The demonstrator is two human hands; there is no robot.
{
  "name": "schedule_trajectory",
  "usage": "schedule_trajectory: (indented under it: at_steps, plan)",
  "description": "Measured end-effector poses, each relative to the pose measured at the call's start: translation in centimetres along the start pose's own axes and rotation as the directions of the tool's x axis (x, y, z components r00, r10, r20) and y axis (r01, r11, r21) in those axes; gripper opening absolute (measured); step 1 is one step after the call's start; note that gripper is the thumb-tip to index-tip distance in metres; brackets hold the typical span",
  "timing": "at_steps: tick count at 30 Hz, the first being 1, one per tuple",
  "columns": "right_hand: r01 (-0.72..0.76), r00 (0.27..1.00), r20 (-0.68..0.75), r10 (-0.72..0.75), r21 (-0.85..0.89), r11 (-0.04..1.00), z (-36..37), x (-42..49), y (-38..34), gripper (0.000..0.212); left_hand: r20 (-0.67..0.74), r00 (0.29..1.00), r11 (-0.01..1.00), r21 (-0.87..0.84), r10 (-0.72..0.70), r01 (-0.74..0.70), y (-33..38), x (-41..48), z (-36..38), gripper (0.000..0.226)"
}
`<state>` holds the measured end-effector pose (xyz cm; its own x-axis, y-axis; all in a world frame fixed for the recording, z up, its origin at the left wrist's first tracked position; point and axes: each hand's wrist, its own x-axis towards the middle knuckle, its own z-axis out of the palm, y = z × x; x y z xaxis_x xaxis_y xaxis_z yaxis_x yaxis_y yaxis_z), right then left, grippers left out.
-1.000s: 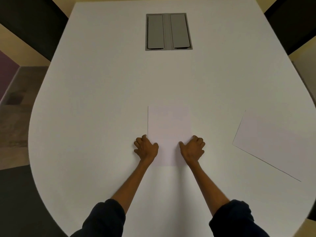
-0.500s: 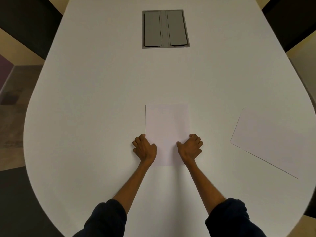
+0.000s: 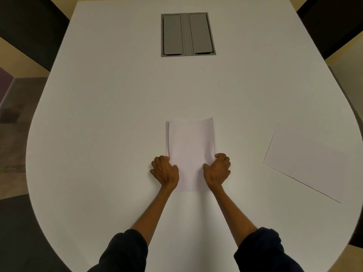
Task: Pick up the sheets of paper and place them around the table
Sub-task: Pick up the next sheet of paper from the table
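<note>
Both hands grip the paper stack (image 3: 190, 152) between them.

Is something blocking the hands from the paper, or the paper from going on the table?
Nothing visible does. The left hand and right hand grip the paper stack by its sides. One loose sheet lies on the table to the right; a grey panel sits farther off.

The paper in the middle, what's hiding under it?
Under the top sheet, what look like edges of more sheets peek out along its left side. How many, and the table beneath, are covered.
</note>
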<state>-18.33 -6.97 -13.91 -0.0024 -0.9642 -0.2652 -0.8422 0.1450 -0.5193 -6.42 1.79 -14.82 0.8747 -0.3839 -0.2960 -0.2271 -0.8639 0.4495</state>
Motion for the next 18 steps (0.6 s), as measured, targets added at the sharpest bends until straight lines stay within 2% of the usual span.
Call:
schedule_trajectory:
  at_steps: [6,14,18]
  plan:
    - [-0.039,0.999,0.002,0.039,0.147,0.988,0.0,0.7,0.5,0.027,0.006,0.999,0.998,-0.046,-0.047,0.047,-0.5,0.4,0.1,0.031]
    - [-0.080,0.991,-0.084,0.103,0.239,0.968,0.3,0.6,0.1,0.008,0.081,0.995,0.959,-0.272,-0.063,0.083,-0.5,0.3,-0.5,0.036]
    - [-0.188,0.978,-0.003,0.207,0.405,0.895,-0.5,1.0,-0.2,0.008,0.103,0.993,0.929,-0.358,-0.060,0.094,-0.5,0.5,-1.4,0.040]
